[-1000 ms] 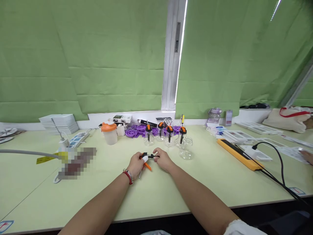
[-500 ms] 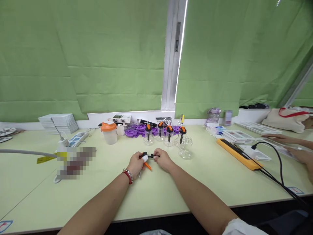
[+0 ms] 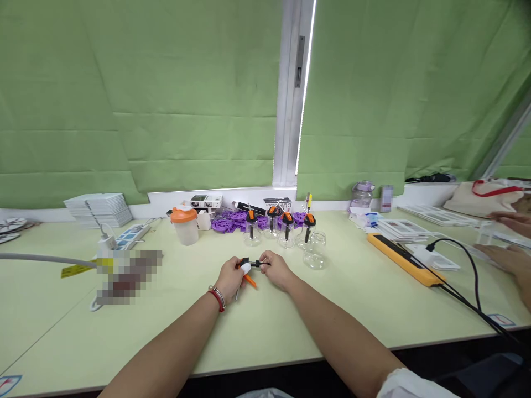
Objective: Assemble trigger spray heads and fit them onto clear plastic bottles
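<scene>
My left hand (image 3: 229, 279) is closed around a black-and-orange jar top (image 3: 254, 264), held on its side just over the table. An orange lever (image 3: 250, 281) and a thin metal rod (image 3: 237, 295) stick out below those fingers. At the other end, my right hand (image 3: 276, 270) pinches the narrow black tip of the same piece. Beyond my hands stand several glass jars (image 3: 286, 240) fitted with black-and-orange tops. A glass jar without a top (image 3: 315, 261) lies to their right. Fingers hide part of the held piece.
Purple plastic pieces (image 3: 224, 223) are heaped behind the jars. An orange-lidded cup (image 3: 185, 229) stands left. A yellow power strip (image 3: 402, 260) with black cables lies right, near another person's hands (image 3: 504, 257). White stacked sheets (image 3: 98, 210) sit far left.
My hands and the piece they hold stay in nearly the same place. At far right, the other person's hands have shifted.
</scene>
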Demonstrator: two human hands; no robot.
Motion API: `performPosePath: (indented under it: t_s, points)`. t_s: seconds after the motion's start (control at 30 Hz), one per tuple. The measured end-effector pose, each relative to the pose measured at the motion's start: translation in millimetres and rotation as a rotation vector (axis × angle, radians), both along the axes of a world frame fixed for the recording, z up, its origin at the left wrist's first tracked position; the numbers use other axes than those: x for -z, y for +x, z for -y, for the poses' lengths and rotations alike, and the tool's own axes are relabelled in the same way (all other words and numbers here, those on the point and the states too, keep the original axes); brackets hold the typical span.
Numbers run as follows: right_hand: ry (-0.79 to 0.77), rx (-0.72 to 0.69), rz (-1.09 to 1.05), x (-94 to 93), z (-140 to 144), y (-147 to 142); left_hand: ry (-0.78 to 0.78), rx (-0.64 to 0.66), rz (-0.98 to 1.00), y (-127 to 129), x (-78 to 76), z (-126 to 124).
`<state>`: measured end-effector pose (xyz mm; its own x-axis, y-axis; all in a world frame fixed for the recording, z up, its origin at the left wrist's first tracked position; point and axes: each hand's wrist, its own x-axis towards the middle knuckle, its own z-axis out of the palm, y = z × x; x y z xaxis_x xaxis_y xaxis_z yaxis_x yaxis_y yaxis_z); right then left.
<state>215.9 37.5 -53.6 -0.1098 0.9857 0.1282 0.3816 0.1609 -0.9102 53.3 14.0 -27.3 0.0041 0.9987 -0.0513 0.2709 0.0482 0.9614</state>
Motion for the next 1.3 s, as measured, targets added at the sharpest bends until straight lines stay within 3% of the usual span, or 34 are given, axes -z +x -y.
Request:
performPosePath:
  t_s: [1.3]
  points:
    - [0.036,0.033,0.030,3.1,-1.9,-0.6,-0.007,-0.011,0.008,-0.2,3.7,-5.3]
